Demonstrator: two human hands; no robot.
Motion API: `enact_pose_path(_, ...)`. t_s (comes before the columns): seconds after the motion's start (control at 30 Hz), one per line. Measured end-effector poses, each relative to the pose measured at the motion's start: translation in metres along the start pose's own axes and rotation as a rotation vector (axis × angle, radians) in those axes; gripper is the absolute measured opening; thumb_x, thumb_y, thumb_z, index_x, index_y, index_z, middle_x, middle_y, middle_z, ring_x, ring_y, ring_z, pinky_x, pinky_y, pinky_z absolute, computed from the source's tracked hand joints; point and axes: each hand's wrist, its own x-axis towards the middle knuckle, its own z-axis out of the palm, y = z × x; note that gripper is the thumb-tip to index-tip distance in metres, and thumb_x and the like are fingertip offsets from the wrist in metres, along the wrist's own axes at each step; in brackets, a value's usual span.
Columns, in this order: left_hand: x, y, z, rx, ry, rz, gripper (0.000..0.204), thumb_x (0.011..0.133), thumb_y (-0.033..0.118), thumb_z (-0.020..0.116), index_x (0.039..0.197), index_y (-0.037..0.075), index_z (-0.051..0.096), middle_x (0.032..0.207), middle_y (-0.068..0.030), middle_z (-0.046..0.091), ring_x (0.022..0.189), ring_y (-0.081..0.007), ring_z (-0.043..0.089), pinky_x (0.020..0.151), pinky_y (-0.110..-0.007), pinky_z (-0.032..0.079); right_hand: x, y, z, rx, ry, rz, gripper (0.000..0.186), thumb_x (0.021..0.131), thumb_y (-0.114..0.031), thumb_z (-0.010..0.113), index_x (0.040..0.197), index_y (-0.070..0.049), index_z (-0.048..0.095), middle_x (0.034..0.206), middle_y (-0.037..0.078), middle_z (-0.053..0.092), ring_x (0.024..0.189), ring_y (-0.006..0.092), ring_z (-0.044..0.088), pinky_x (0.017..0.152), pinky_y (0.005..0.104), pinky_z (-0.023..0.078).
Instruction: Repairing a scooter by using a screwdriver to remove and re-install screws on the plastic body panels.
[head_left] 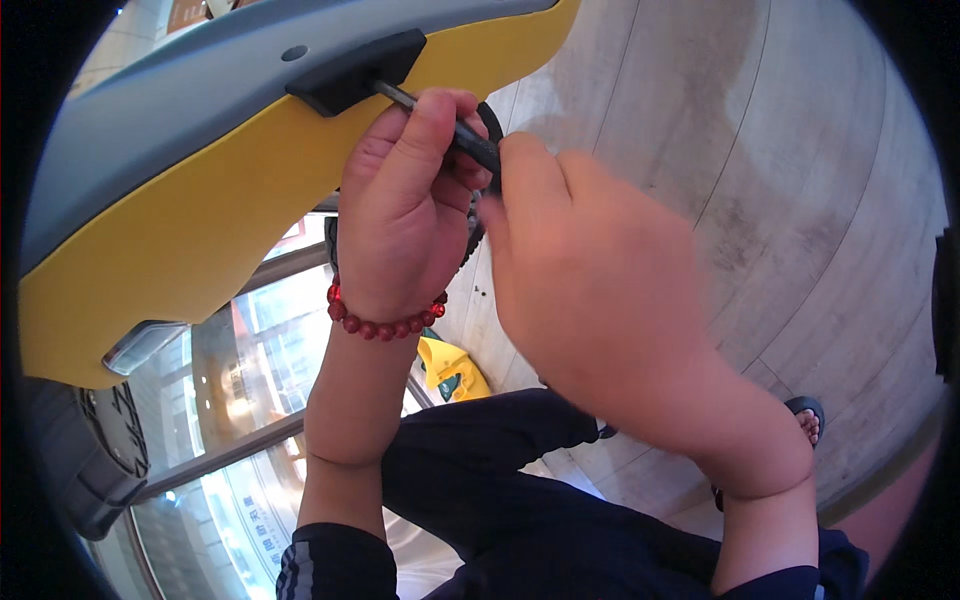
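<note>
A screwdriver (476, 150) with a black handle and a grey metal shaft points up and left at a black block (335, 85). Its tip meets the block's face, though the exact contact is too small to see. My left hand (400, 215), with a red bead bracelet at the wrist, has its fingers curled round the shaft and front of the handle. Behind it, my right hand (600, 270) is closed over the handle's rear end and slightly blurred. The block is fixed across the seam of a large curved body with a yellow side (200, 225) and a grey top (190, 140).
Under the yellow side sit a clear lamp-like piece (143, 345) and a dark wheel-like part (110, 430). Glass panels (260, 355) stand at the lower left. A yellow object (452, 368) lies low beyond my left forearm. Grey plank floor (760, 170) spreads to the right.
</note>
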Motion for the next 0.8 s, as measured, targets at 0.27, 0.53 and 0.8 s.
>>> enact_pose_path(0.27,0.004,0.006,-0.006,-0.084,-0.316,-0.022,0.035,0.107,0.033,0.041,0.112,0.003,0.058,0.099,-0.0065,0.061,0.090,-0.0152,0.060,0.082,-0.029,0.050,0.014,0.026,-0.010,1.170,-0.361,0.496,0.012,0.094,-0.012,0.059,0.099,-0.001,0.061,0.071,0.009,0.058,0.054,0.0240,0.055,0.049,0.0341,0.041)
enact_pose_path(0.53,0.000,0.001,-0.001,0.011,-0.038,-0.008,0.030,0.103,0.031,0.055,0.103,0.003,0.065,0.089,-0.0023,0.065,0.076,-0.0075,0.061,0.072,-0.022,0.049,0.015,0.023,-0.006,0.847,-0.127,0.301,0.015,0.095,-0.013,0.060,0.098,0.000,0.067,0.081,0.006,0.063,0.058,0.0111,0.054,0.052,0.0278,0.042)
enact_pose_path(0.8,0.001,-0.001,0.001,0.033,-0.034,0.012,0.031,0.102,0.033,0.055,0.103,0.003,0.064,0.090,-0.0022,0.064,0.076,-0.0075,0.061,0.071,-0.021,0.050,0.004,0.011,0.007,-0.176,0.135,-0.161,0.011,0.082,-0.012,0.072,0.087,-0.004,0.065,0.073,0.010,0.058,0.066,0.0274,0.059,0.056,0.0355,0.044)
